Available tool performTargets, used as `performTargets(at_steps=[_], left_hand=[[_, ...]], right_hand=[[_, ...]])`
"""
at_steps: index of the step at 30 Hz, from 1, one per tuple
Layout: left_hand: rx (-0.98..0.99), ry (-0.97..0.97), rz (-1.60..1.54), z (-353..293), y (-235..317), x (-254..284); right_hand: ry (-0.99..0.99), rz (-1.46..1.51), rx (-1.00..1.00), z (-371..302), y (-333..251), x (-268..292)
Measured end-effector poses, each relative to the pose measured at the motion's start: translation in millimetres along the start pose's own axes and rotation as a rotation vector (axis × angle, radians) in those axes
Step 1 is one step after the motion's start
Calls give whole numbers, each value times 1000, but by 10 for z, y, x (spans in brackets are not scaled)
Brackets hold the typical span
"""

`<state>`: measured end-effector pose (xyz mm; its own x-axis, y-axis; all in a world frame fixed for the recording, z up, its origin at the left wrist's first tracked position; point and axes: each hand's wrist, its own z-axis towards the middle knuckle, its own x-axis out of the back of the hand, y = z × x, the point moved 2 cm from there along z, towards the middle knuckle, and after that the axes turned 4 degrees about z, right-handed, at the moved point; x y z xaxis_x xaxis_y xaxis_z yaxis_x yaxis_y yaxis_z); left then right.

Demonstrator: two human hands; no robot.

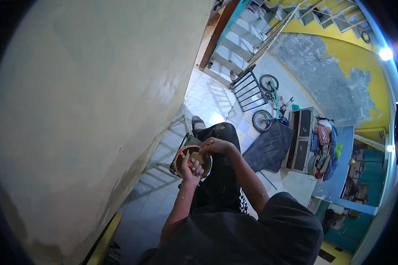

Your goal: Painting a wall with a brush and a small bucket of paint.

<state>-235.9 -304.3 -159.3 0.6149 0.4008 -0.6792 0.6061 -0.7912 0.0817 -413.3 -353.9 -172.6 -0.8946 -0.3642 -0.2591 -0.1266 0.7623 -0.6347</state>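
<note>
Left hand [192,170]: we grip a round red-rimmed pan [191,160], fingers curled, forearm raised. Right hand [216,145]: closed on a red-handled tool [206,144] at the pan's rim, wrist bent.

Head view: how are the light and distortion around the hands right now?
Head view: strong fisheye bend with a black rim; glare from a bright lamp upper right; the pale plastered wall is evenly lit; the left hand and right hand on the round tan orange-rimmed container are small, dim and soft.
</note>
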Motion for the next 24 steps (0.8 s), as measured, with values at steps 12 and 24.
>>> performTargets(at_steps=[12, 24], left_hand=[[28, 30, -35, 83, -281, -108], [137, -27, 132, 204, -575, -33]], right_hand=[[124, -182, 90, 5, 203, 96], [186, -163, 93, -105, 395, 244]])
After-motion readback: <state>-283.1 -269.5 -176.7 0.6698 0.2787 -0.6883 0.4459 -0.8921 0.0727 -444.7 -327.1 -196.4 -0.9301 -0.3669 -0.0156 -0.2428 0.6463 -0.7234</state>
